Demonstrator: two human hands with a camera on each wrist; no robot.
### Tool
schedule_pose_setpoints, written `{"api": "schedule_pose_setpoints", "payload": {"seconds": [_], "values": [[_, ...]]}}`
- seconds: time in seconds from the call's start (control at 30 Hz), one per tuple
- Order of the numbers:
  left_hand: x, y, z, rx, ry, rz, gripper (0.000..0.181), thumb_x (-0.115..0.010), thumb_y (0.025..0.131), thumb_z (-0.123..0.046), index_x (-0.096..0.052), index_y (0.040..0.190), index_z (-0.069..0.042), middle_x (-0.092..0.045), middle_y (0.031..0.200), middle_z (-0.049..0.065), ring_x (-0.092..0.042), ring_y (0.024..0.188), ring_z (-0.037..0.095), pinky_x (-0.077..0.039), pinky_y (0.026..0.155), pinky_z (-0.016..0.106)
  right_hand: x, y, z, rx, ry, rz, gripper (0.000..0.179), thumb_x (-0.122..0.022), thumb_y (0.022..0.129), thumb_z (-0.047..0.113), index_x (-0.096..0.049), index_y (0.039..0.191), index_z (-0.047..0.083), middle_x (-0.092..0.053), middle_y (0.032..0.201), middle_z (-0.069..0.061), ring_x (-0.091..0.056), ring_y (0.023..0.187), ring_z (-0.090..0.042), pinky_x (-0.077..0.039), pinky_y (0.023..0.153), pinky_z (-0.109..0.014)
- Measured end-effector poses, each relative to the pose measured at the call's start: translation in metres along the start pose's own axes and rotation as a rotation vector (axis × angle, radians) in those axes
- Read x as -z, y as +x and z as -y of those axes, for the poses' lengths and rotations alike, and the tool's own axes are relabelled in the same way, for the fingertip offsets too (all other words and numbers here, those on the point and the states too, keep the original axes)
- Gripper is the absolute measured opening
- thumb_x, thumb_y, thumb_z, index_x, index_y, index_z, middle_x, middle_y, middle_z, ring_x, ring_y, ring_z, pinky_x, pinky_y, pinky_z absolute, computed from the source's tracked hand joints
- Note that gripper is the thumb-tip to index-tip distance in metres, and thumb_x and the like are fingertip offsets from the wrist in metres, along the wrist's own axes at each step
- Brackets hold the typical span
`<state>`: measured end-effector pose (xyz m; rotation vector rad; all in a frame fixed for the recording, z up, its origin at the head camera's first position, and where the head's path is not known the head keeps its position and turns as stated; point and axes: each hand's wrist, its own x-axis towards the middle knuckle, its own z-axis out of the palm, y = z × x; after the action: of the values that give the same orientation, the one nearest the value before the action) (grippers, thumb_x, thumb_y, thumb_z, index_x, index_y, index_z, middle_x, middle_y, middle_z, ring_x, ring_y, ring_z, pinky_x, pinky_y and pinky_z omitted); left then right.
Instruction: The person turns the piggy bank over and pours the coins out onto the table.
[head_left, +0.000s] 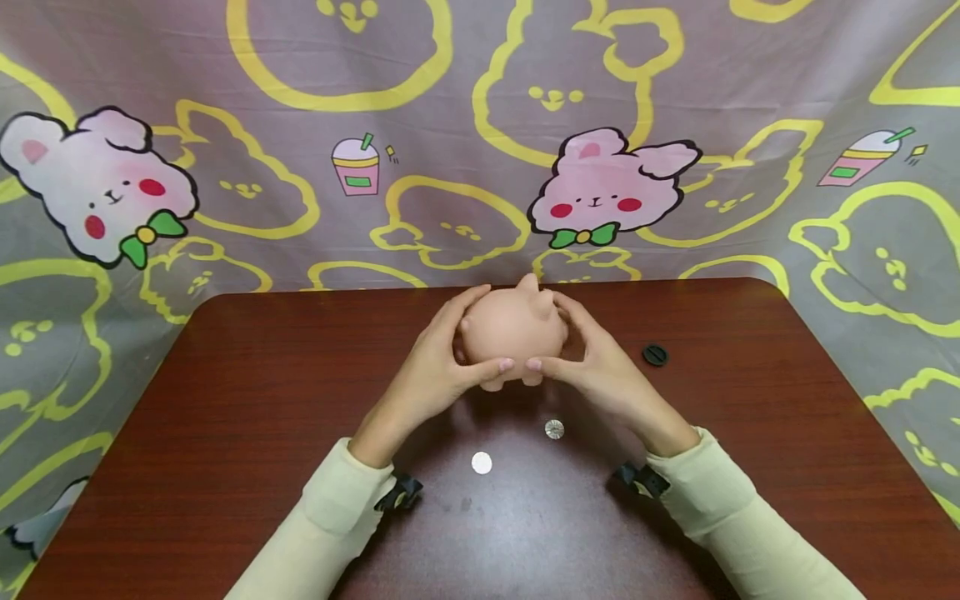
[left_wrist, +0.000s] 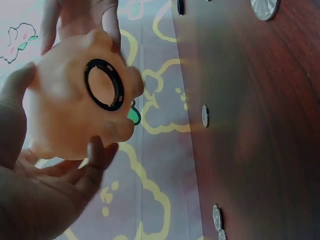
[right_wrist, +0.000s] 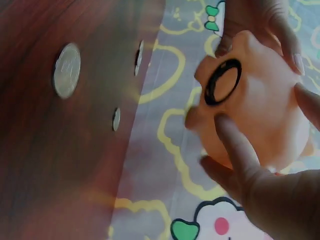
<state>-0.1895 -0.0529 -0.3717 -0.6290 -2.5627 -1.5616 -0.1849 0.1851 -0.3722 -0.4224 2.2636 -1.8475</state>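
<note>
Held between both hands is a peach-coloured piggy bank (head_left: 513,327), upright and lifted off the table, its ears toward the right. My left hand (head_left: 431,362) grips its left side, thumb on the near face and fingers round the far side and below. On the other side my right hand (head_left: 611,375) holds it the same way, its thumb close to the left one. A black ring (left_wrist: 104,85) on the pig's underside faces down, as the left wrist view shows; the ring (right_wrist: 223,82) appears in the right wrist view too.
On the dark red wooden table (head_left: 247,400) lie a silver coin (head_left: 482,462) and another coin (head_left: 554,429), in front of the pig. A round black plug (head_left: 655,355) lies right of the right hand. More coins (left_wrist: 217,217) show in the left wrist view. A patterned cloth (head_left: 450,150) hangs behind.
</note>
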Motion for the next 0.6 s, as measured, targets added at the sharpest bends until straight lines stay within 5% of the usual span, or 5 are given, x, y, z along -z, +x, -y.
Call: {"api": "schedule_pose_setpoints", "payload": {"seconds": [0.17, 0.33, 0.43, 0.6], "values": [[0.0022, -0.0021, -0.0001, -0.144, 0.103, 0.009, 0.105, -0.097, 0.074, -0.022, -0.038, 0.161, -0.024, -0.045, 0.159, 0.002, -0.052, 0.137, 0.022, -0.048, 0.112, 0.048, -0.0030, -0.0029, -0.0015, 0.334, -0.164, -0.030, 0.097, -0.084, 0.082, -0.008, -0.035, 0.162, 0.017, -0.034, 0.164, -0.009, -0.046, 0.144, -0.028, -0.053, 0.101, -0.019], [-0.0008, -0.0042, 0.0022, -0.308, 0.235, -0.023, 0.108, -0.097, 0.073, -0.015, -0.034, 0.160, -0.022, -0.036, 0.161, 0.008, -0.045, 0.146, 0.025, -0.049, 0.113, 0.049, -0.0064, -0.0042, -0.0061, 0.689, -0.469, -0.145, 0.093, -0.089, 0.072, -0.012, -0.043, 0.151, 0.005, -0.035, 0.162, -0.023, -0.041, 0.147, -0.036, -0.036, 0.118, -0.016], [-0.0034, -0.0044, 0.0034, -0.386, 0.282, -0.074, 0.108, -0.097, 0.072, -0.012, -0.034, 0.159, -0.020, -0.036, 0.160, 0.013, -0.047, 0.145, 0.028, -0.051, 0.110, 0.049, -0.0082, -0.0051, -0.0070, 0.791, -0.554, -0.197, 0.088, -0.089, 0.071, -0.013, -0.045, 0.146, 0.004, -0.037, 0.159, -0.026, -0.042, 0.146, -0.039, -0.032, 0.121, -0.018], [-0.0052, -0.0042, 0.0024, -0.461, 0.318, -0.139, 0.108, -0.097, 0.068, -0.007, -0.036, 0.156, -0.018, -0.037, 0.158, 0.016, -0.048, 0.144, 0.032, -0.051, 0.111, 0.050, -0.0089, -0.0079, -0.0035, 0.832, -0.585, -0.207, 0.084, -0.085, 0.073, -0.015, -0.046, 0.145, 0.004, -0.037, 0.158, -0.028, -0.043, 0.144, -0.039, -0.034, 0.119, -0.018]]}}
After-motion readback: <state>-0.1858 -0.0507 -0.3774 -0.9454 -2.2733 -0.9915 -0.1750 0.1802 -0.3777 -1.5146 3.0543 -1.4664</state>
